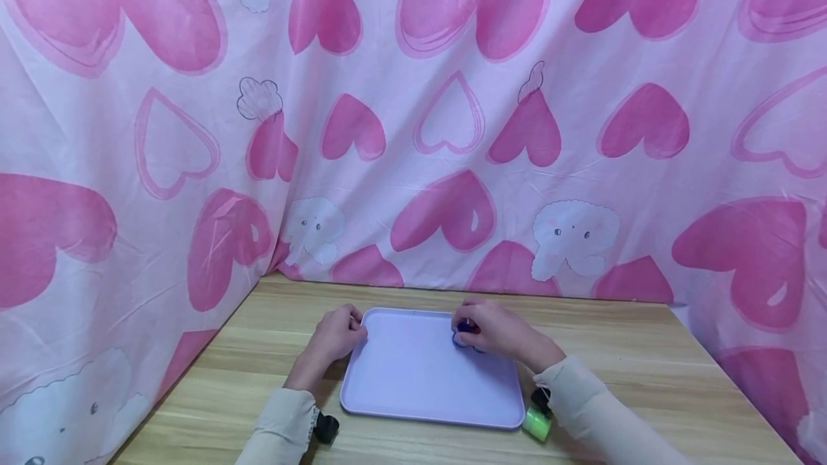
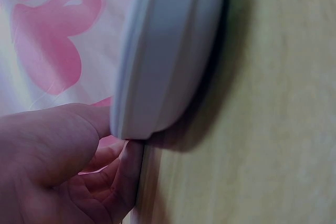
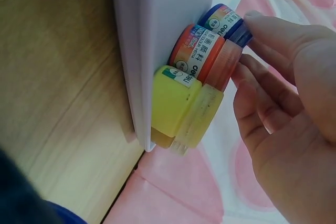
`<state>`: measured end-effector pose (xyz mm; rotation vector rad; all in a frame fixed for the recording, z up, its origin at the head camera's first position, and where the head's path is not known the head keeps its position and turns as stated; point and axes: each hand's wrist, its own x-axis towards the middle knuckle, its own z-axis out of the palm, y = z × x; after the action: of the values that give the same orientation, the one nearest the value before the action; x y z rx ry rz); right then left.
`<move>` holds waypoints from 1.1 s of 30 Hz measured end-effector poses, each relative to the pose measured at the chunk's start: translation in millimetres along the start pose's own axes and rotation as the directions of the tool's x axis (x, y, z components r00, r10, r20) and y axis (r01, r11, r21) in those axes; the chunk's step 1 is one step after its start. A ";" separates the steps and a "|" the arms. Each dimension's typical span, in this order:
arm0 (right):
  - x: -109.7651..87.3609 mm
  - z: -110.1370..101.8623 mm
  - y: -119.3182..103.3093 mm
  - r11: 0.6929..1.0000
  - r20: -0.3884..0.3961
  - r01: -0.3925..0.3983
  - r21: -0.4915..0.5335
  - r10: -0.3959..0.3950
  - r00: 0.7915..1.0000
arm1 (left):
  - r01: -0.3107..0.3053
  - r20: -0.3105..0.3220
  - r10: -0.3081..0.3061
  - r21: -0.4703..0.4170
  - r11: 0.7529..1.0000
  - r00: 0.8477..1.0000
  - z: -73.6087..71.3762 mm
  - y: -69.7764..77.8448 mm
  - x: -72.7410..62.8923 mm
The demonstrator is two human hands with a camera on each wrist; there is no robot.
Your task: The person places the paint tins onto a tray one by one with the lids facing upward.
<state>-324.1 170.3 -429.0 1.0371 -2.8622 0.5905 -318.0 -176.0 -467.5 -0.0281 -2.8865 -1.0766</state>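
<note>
A pale lilac tray (image 1: 429, 379) lies on the wooden table. My left hand (image 1: 336, 336) pinches its far left corner, thumb on the rim and curled fingers beneath, as the left wrist view shows. Over the tray's far right part, my right hand (image 1: 500, 332) pinches a dark blue paint jar (image 3: 223, 22) by its lid end. Right beside it on the tray stand an orange paint jar (image 3: 199, 51) and a yellow paint jar (image 3: 178, 98), in a row. My right hand mostly hides these jars in the head view.
A light green jar (image 1: 536, 423) is on the table by the tray's near right corner, close to the right sleeve. Pink heart-print cloth (image 1: 446, 113) hangs behind and to the sides of the table (image 1: 614, 350).
</note>
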 end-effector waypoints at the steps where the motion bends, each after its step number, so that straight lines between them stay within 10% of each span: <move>1: 0.1 0.2 -0.7 1.000 -0.004 -0.005 0.001 0.005 1.000 | 0.001 0.001 -0.001 -0.001 1.000 1.000 0.0 0.0 0.0; 33: -29.1 -22.9 6.7 0.989 0.018 0.000 0.145 -0.002 1.000 | -0.004 0.007 0.004 0.001 1.000 1.000 -0.3 0.3 -0.2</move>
<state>-307.8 201.1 -414.8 1.0674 -2.8705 0.8034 -317.8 -176.0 -467.1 -0.0371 -2.8924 -1.0759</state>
